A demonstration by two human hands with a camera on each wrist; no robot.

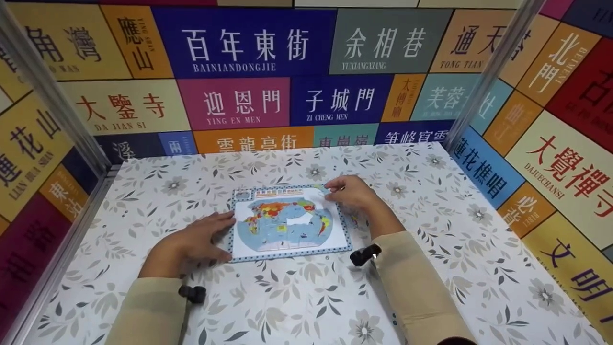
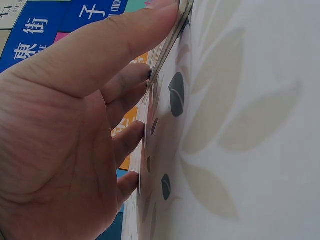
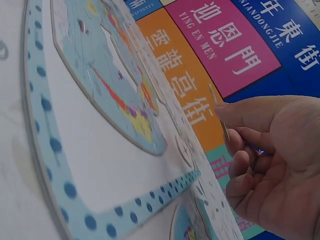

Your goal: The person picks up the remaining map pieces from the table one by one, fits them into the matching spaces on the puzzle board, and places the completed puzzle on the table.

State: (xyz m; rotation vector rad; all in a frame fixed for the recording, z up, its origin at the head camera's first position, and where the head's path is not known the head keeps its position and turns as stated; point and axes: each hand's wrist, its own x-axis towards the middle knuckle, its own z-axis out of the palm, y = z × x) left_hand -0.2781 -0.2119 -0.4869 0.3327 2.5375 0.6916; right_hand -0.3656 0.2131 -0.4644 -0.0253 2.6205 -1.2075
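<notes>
A world map jigsaw puzzle (image 1: 268, 239) with a blue dotted border lies flat on the table, white gaps showing in its middle and upper right. My left hand (image 1: 198, 237) rests at its left side, fingers spread, with the thumb against the board's edge (image 2: 172, 37) in the left wrist view. Above the board's upper right corner, my right hand (image 1: 353, 192) pinches a thin puzzle piece (image 3: 218, 111) between thumb and fingers. That piece is seen edge-on in the right wrist view, so its print is hidden. Another map piece (image 3: 183, 225) lies just outside the board's right border.
A white cloth with grey leaves and flowers (image 1: 297, 297) covers the table. Panels of coloured blocks with Chinese characters (image 1: 244, 43) stand behind and at both sides. Metal posts (image 1: 493, 72) mark the corners. Black clips (image 1: 193, 293) sit on both sleeves.
</notes>
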